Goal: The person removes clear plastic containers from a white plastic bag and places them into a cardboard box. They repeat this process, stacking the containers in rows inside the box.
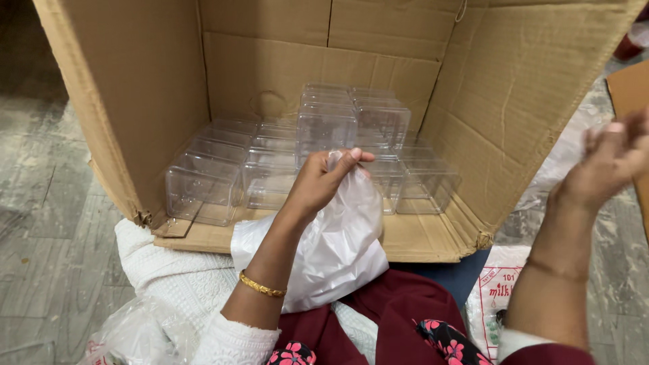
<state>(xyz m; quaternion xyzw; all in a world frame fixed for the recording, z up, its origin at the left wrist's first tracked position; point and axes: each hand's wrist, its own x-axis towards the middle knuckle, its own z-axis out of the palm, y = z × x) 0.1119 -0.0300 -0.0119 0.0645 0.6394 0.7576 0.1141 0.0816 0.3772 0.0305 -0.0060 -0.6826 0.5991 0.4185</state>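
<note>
Nearest us, at the bottom of the frame, lie dark red cloth with a flowered print, a white knitted cloth (169, 270) at lower left, and crinkled clear plastic wrap (132, 334) in the corner. At lower right a printed plastic packet (493, 297) rests on the floor.

Just above, in the centre, our left hand (321, 182) pinches the gathered top of a white plastic bag (331, 243) between thumb and fingertips. The bag looks thin, soft and very light, somewhat slippery; we judge it is best held by its bunched neck, as now, since its body would crumple and slide. Our right hand (612, 159), at the right edge, is raised and blurred, holding nothing we can make out; its fingers seem loosely curled, but we cannot tell for sure.

Beyond the bag, a large cardboard carton (142, 101) lies on its side, open toward us. Inside stand clear rigid plastic boxes (203, 186), square-edged and glossy, in rows, some stacked at the back. They look light, stiff and likely brittle.
</note>
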